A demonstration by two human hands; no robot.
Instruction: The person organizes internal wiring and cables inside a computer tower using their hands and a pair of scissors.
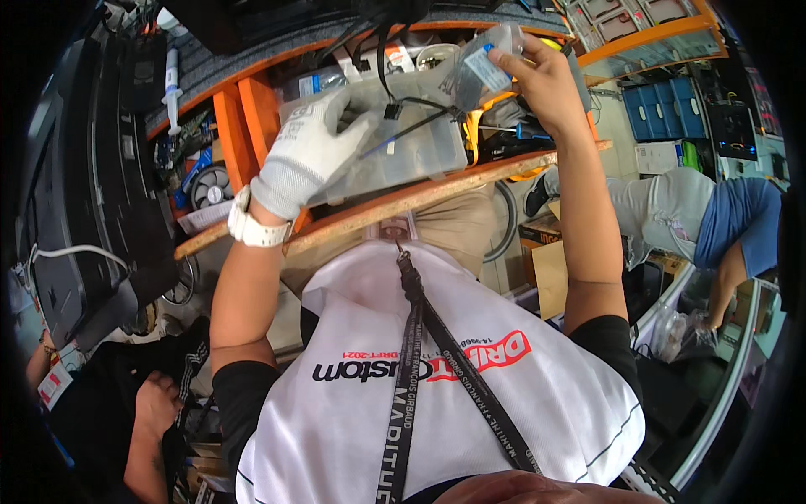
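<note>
My left hand (306, 151), in a white knit work glove, is over an open drawer, at the left part of a translucent plastic box (432, 147). Its thumb and fingers are apart, with nothing visible between them. The far fingertips are partly hidden. My bare right hand (541, 80) pinches a clear plastic bag (483, 71) with a white and blue label, raised above the drawer's right side. Small dark pieces show inside the bag, too small to name. Between my hands, black cables (390, 109) hang down over the box.
The drawer's wooden front edge (420, 186) crosses before my body. Beneath the bag lie yellow-handled tools and a screwdriver (519, 131). A white syringe (172, 88) and a fan (210, 186) are at left. Blue bins (665, 111) stand right. Other people are near on both sides.
</note>
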